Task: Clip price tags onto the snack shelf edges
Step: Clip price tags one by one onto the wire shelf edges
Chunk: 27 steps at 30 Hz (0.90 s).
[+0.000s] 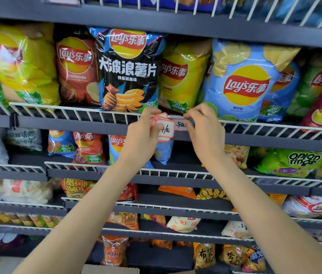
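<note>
A small stack of price tags point(161, 127) with red edges is held in the left hand point(143, 133), whose grip is closed around it. Just to the right of that grip, one white price tag point(181, 124) is pinched by the right hand point(203, 127) against the white wire rail point(97, 113) of the shelf edge point(73, 123). Above both grips, chip bags point(128, 70) are lined up.

Rows of crisp bags fill the racks: a black Lay's bag point(128, 70) between a red bag point(76, 70) and a yellow bag point(182, 76), a blue bag point(243, 82) beside it, green onion rings point(294, 161) lower right.
</note>
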Tool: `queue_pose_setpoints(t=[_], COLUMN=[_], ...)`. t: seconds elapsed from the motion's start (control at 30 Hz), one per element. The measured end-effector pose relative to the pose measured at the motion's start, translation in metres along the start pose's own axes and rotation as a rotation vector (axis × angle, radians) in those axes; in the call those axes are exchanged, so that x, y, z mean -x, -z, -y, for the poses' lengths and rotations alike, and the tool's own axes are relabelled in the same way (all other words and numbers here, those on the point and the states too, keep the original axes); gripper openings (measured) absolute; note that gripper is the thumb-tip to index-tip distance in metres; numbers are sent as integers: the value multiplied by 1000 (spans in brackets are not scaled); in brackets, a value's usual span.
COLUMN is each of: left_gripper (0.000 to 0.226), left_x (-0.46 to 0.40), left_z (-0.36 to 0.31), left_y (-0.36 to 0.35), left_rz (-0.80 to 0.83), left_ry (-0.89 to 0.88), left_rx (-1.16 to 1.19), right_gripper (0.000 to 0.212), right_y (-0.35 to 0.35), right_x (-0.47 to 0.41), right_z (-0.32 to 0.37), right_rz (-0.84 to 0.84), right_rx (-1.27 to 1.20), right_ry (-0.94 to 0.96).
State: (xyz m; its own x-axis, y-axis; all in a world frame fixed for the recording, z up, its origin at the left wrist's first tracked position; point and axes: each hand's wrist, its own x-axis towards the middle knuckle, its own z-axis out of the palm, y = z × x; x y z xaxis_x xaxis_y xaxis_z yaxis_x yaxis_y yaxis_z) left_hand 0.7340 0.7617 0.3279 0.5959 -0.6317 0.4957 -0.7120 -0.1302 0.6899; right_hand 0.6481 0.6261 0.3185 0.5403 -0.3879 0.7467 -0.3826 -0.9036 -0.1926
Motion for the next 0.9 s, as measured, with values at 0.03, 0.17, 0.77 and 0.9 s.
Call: queue_pose_setpoints(t=[0.03,0.17,0.77,0.9], left_gripper=[25,21,17,12], left_x=[2,7,13,17], left_z=[2,22,192,214], left_y=[2,22,248,275], left_rz=[-20,-11,152,138], left_ry=[33,119,95,95], left_rx=[40,191,252,291], right_gripper=[16,19,2,6], right_y=[1,10,-100,-116], right_x=[1,6,-19,-25], right_z=[3,40,314,344], right_rz=[6,101,200,230], right_rx=[-56,-485,-556,-552], right_ry=[-16,-94,-245,-224])
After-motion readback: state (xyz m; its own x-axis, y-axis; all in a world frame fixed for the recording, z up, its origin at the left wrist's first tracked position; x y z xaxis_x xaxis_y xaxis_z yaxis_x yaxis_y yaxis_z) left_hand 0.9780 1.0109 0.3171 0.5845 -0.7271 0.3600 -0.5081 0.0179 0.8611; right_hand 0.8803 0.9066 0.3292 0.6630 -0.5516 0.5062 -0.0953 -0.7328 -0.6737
